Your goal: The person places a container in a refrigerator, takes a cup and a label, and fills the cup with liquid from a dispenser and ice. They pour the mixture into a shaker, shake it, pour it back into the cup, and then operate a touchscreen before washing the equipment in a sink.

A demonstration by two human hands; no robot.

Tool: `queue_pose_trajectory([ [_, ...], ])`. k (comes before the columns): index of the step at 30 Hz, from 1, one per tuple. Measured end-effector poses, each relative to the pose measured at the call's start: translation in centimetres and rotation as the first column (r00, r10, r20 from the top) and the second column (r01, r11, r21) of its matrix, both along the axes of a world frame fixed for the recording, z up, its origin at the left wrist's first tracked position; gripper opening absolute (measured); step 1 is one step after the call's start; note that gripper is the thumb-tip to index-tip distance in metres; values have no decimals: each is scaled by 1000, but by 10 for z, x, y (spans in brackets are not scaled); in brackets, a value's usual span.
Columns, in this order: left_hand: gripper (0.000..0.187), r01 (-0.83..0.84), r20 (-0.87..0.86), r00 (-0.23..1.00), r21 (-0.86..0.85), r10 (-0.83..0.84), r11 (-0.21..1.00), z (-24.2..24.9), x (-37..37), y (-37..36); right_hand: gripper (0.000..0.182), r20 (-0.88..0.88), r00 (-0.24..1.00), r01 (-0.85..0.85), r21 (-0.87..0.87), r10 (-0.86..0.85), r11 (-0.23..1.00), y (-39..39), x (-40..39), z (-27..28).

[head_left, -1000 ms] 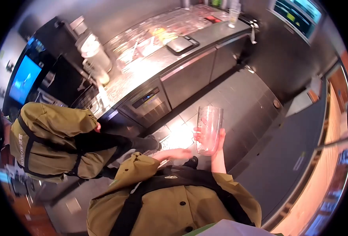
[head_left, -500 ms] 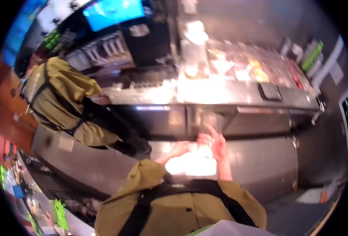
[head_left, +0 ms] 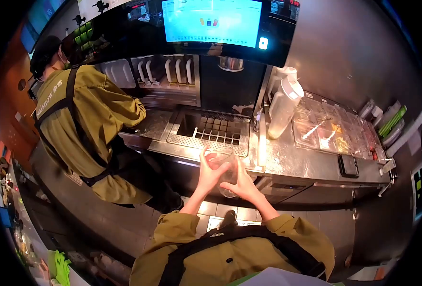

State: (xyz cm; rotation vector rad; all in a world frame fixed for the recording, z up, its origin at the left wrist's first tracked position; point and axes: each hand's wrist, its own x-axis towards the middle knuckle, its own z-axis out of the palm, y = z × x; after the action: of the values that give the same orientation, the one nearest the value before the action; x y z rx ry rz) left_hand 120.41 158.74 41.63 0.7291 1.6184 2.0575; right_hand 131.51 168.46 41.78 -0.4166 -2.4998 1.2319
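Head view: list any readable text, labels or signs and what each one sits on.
"SUISNOW", roughly; small and partly blurred: white vertical print on the co-worker's apron strap.
Characters beside it near the shoulder: too small to read.
Overhead screen: coloured icons only, text too blurred.
Clear cup in the hands: no print visible.

A co-worker (head_left: 87, 119) stands left of the drip grate (head_left: 211, 131); pitcher (head_left: 283, 107) right.

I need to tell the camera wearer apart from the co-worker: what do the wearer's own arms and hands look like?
Both hands, left hand and right hand, are bare: no gloves, and no rings or watch that I can make out. The forearms are uncovered, with olive-green sleeves pushed up towards the elbows. The sleeves belong to a buttoned olive jacket crossed by black apron straps.
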Motion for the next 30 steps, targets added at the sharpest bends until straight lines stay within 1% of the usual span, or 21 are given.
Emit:
queue_pose_trajectory([
  [1,84,-30,-1,1000,58,30,998,-17,-18,8,100,41,998,-58,118,54,991,13,-12,-2],
  [2,85,-75,-44,996,17,75,997,-27,-35,15,94,48,993,-117,217,109,969,28,-25,-4],
  [4,84,-66,-72,995,114,74,991,-42,-66,33,88,41,992,-123,106,120,987,58,-46,6],
  [5,84,-101,-145,984,47,107,994,-44,-79,42,73,-73,995,-53,186,67,981,72,-59,5],
  [8,94,-159,-85,984,-38,156,986,-47,-100,72,57,-227,974,24,40,-14,999,118,-89,16],
  [9,95,-198,-170,968,-81,182,977,-47,-107,81,48,-284,958,46,-10,-47,999,127,-94,20],
  [10,97,-246,-200,956,-156,213,957,-44,-111,89,44,-314,948,33,-47,-46,998,138,-101,21],
  [12,96,-246,-140,965,-196,221,949,-27,-115,103,41,-295,954,48,-38,-57,998,158,-115,23],
  [14,95,-257,-129,962,-116,242,959,-39,-127,117,35,-322,945,43,-48,-56,998,175,-129,20],
  [16,95,-296,-158,948,-117,276,948,-51,-136,122,36,-349,932,30,-182,-93,983,192,-140,8],
  [18,96,-281,-48,960,-108,277,954,-39,-133,118,38,-281,952,21,-329,-119,944,209,-151,-12],
  [19,96,-312,-120,946,-89,301,946,-34,-136,116,45,-202,975,5,-391,-91,920,224,-158,-35],
  [20,96,-346,-182,927,-75,328,935,-36,-136,112,48,65,989,146,-448,-130,882,228,-157,-34],
  [21,96,-354,-153,930,-131,334,926,-40,-140,105,52,168,952,303,-399,-256,866,232,-157,-49],
  [22,96,-361,-145,928,-122,343,925,-35,-140,99,54,179,890,445,-152,-419,882,240,-161,-72],
  [23,93,-371,-144,923,-78,358,925,-32,-140,95,57,176,791,579,93,-586,810,249,-165,-96],
  [24,90,-410,-150,904,-33,401,911,-28,-138,89,55,101,751,631,178,-652,755,254,-163,-104],
  [25,89,-455,-163,886,-133,433,881,5,-126,88,54,11,785,613,138,-620,778,253,-158,-99],
  [27,91,-572,-244,812,-155,530,805,-12,-128,75,51,-117,874,476,-2,-473,880,242,-164,-79],
  [28,93,-424,-182,905,-341,384,839,10,-117,62,49,-164,900,402,-40,-403,915,238,-171,-71],
  [30,97,-420,-204,903,-240,378,875,14,-114,44,46,-258,924,278,-50,-281,959,234,-197,-63],
])
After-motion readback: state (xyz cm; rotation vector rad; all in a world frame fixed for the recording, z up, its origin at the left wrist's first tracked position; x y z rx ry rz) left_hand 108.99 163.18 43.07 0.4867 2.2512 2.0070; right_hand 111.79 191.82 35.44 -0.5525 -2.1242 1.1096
